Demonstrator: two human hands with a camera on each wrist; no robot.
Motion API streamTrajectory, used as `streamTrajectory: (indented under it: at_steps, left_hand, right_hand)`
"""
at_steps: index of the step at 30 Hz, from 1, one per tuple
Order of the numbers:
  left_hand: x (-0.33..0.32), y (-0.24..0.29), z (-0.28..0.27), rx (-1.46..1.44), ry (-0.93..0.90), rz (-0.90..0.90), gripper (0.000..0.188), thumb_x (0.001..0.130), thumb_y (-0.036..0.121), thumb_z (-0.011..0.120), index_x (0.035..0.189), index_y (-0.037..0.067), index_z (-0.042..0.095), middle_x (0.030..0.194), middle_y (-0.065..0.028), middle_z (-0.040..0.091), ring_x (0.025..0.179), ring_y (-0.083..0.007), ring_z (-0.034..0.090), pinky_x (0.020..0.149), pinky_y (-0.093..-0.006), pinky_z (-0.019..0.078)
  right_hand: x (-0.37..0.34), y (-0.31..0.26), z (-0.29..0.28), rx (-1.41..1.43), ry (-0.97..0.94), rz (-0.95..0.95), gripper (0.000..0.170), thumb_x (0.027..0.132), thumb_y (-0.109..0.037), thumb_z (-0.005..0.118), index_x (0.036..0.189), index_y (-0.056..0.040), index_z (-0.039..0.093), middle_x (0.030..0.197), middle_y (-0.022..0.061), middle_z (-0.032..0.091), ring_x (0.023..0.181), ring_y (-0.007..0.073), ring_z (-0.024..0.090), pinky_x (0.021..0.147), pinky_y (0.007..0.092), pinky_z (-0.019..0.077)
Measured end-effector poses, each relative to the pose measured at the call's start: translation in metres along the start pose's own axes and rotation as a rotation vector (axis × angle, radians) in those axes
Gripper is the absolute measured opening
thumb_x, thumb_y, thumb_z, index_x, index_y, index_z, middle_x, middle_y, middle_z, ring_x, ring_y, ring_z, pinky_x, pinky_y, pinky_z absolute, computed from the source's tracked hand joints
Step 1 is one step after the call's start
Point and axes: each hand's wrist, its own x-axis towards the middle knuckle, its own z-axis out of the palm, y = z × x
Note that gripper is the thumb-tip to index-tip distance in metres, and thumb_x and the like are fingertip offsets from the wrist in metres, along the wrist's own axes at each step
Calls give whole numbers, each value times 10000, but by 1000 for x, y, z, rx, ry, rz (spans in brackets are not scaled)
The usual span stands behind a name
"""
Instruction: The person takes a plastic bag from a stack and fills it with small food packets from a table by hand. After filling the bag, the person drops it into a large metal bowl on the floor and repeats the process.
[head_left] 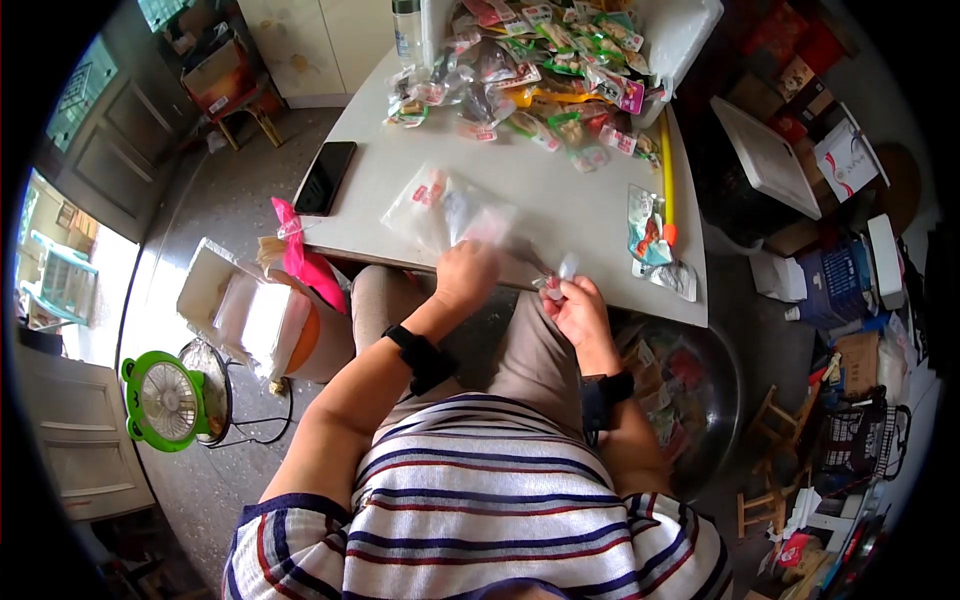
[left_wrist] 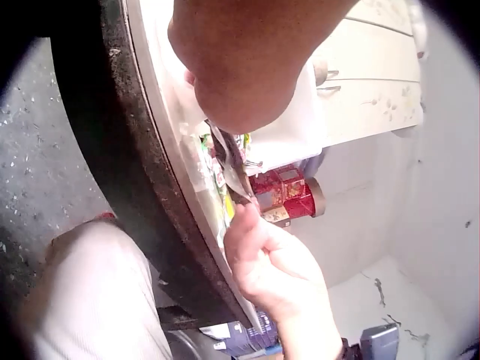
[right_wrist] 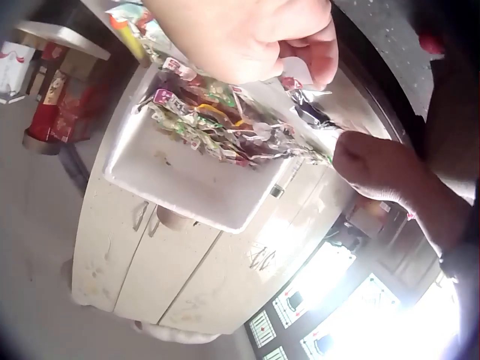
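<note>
A small dark, shiny plastic packet [left_wrist: 232, 165] stretches between the two hands at the table's front edge. My right hand [head_left: 580, 310] pinches one end of it, a small whitish piece [head_left: 568, 266] sticking up by the fingers. At the other end, my left hand [head_left: 468, 275] grips with curled fingers. Right beyond the left hand lies a clear plastic bag [head_left: 415, 205] with red print, overlapping that hand's fingers in the head view. The right wrist view shows the right hand [right_wrist: 255, 37] above and the left hand [right_wrist: 375, 165] across from it.
A heap of small food packets [head_left: 560, 70] spills from a white foam box [head_left: 690, 40] at the back. A black phone [head_left: 326, 178] lies left; a yellow stick [head_left: 667, 180] and loose packets [head_left: 648, 225] lie right. Below the table stands a dark basin [head_left: 715, 400] of packets.
</note>
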Motion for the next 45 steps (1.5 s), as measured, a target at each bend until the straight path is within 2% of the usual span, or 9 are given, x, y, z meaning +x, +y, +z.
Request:
streamTrajectory:
  at_steps: [12, 18, 21, 25, 32, 35, 39, 42, 45]
  left_hand:
    - [-4, 7, -22, -13, 5, -31, 73, 694, 131, 499, 651, 80, 469, 640, -84, 488, 634, -266, 510, 559, -376, 416]
    - [-12, 0, -15, -2, -12, -28, 34, 685, 117, 506, 687, 84, 499, 644, -81, 485, 636, -262, 504, 566, -366, 412]
    - [-13, 0, -16, -22, 4, 35, 45, 675, 119, 519, 699, 83, 507, 638, -75, 481, 637, -258, 498, 576, -355, 410]
    - [-19, -1, -27, -49, -52, 53, 115, 648, 133, 550, 748, 84, 521, 702, -69, 487, 710, -243, 492, 634, -356, 401]
    - [-25, -3, -34, 103, 57, 208, 281, 591, 140, 573, 863, 85, 532, 938, -81, 484, 961, -250, 437, 812, -387, 341]
    - [-23, -18, -25, 84, 104, 292, 265, 580, 96, 547, 842, 61, 525, 943, -93, 493, 973, -265, 441, 831, -392, 338]
    - [-5, -13, -50, -48, 127, 289, 214, 601, 22, 516, 815, 34, 507, 911, -103, 500, 946, -288, 459, 817, -396, 351]
    - [6, 1, -84, -134, 84, 377, 201, 612, 6, 514, 812, 16, 498, 891, -113, 504, 927, -297, 466, 803, -392, 364]
    - [13, 24, -116, -272, 8, 464, 203, 603, 4, 515, 804, -6, 490, 849, -130, 510, 835, -304, 496, 734, -371, 404]
  right_hand:
    - [51, 21, 71, -285, -170, 49, 68, 715, -74, 487, 756, -19, 485, 645, 50, 506, 531, 136, 509, 457, 242, 434]
    - [57, 21, 68, -638, -16, -182, 81, 722, -82, 462, 764, -16, 484, 625, 38, 489, 497, 125, 488, 431, 231, 408]
    - [65, 38, 68, -571, -194, -197, 68, 720, -69, 453, 748, -14, 482, 613, 26, 481, 474, 110, 468, 431, 222, 396]
    - [74, 26, 60, -550, -465, 99, 99, 733, -89, 453, 770, -8, 496, 644, 20, 486, 494, 95, 451, 417, 220, 365]
    - [49, -1, 50, -699, -39, -52, 303, 737, -184, 513, 986, -17, 468, 795, 45, 518, 553, 83, 487, 431, 189, 376]
    - [36, -2, 56, -653, 31, -88, 357, 717, -140, 528, 1022, 25, 446, 861, 109, 522, 648, 157, 527, 502, 254, 422]
    - [35, 11, 48, -1328, 38, -1039, 517, 628, -158, 629, 1084, -25, 425, 892, 181, 508, 878, 275, 490, 725, 319, 391]
    - [-3, -26, 85, -1580, 1, -1560, 345, 610, -132, 609, 930, -59, 504, 833, 148, 527, 900, 261, 479, 720, 309, 382]
    - [-19, -47, 93, -1651, -327, -1286, 131, 627, -119, 563, 735, -72, 505, 723, 94, 539, 821, 254, 515, 650, 327, 398]
